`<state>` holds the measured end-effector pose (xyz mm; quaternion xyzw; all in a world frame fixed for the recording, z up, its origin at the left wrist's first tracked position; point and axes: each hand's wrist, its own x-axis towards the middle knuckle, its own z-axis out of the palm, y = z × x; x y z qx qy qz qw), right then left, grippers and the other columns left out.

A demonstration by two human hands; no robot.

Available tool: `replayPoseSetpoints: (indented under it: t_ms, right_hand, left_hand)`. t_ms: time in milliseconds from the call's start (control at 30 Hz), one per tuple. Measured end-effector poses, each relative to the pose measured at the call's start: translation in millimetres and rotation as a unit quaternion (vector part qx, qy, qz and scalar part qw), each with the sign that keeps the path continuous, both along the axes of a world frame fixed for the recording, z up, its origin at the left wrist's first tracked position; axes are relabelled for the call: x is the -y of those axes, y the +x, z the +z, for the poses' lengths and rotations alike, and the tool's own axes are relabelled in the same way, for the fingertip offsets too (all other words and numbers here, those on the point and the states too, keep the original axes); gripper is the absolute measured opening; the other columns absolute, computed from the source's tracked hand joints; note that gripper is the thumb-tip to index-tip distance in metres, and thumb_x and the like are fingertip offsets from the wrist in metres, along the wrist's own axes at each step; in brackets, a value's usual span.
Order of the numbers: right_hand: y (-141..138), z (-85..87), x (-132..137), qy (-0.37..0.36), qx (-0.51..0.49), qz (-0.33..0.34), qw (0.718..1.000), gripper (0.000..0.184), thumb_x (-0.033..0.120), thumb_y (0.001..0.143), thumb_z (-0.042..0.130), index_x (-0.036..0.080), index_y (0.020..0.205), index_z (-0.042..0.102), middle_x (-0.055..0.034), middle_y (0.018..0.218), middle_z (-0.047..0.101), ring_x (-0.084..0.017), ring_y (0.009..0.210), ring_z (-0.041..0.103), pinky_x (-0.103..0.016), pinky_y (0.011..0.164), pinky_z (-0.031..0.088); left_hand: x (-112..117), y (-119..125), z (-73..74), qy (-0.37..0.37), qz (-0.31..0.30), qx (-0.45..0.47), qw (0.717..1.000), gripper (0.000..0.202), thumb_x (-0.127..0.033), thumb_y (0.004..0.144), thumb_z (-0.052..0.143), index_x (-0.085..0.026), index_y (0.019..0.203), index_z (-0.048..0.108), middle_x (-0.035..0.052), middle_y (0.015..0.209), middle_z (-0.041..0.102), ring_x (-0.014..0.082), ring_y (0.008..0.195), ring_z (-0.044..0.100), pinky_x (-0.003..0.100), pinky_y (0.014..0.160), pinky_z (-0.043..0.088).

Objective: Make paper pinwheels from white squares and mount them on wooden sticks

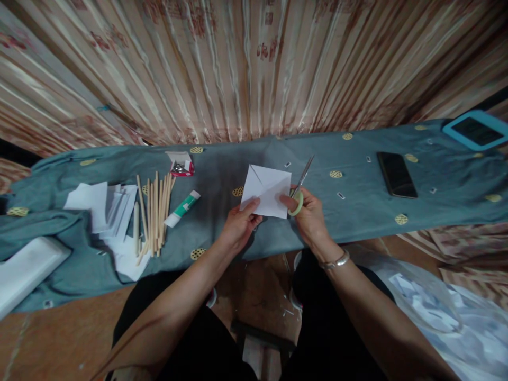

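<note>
A white paper square [266, 189] is held up over the cloth in front of me, with a cut or dark line running from its upper left corner toward the middle. My left hand [237, 226] pinches its lower left edge between thumb and fingers. Scissors [305, 170] with pale green handles hang in my right hand [310, 214], blades pointing up and away from the paper's right side. The right thumb also presses on the paper's right edge. Part of the scissor handles is hidden by the fingers.
Left on the grey-green cloth [357, 203] are wooden sticks [156, 214], a glue tube [182, 208], a small red box of metal pieces [181, 167] and paper sheets [119, 211]. A phone [397, 174] and blue-framed tablet [478, 130] lie right. Below stands a plastic bag of paper [432, 312].
</note>
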<state>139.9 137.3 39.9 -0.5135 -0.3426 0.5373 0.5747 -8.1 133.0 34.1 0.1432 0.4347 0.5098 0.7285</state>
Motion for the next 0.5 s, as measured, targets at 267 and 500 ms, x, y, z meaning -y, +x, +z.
replayPoseSetpoints:
  t_ms: [267, 500]
  right_hand:
    - [5.4, -1.3, 10.1, 0.023, 0.053, 0.165, 0.985, 0.041, 0.059, 0.070, 0.076, 0.019, 0.071, 0.064, 0.0011, 0.063, 0.063, -0.010, 0.057, 0.052, -0.022, 0.052, 0.040]
    - [17.6, 5.6, 25.0, -0.030, 0.063, 0.360, 0.930, 0.057, 0.062, 0.073, 0.073, 0.014, 0.102, 0.069, -0.0053, 0.078, 0.068, -0.013, 0.064, 0.057, -0.026, 0.058, 0.045]
  left_hand:
    - [-16.4, -19.3, 5.5, 0.059, 0.066, -0.041, 0.995, 0.040, -0.032, 0.050, 0.092, -0.013, 0.078, 0.070, 0.0032, 0.078, 0.072, 0.0150, 0.071, 0.066, 0.027, 0.067, 0.050]
    - [-32.7, -40.2, 21.7, 0.076, 0.124, -0.058, 0.988, 0.019, -0.022, 0.061, 0.085, -0.016, 0.071, 0.070, 0.0005, 0.068, 0.070, 0.0140, 0.063, 0.065, 0.025, 0.059, 0.049]
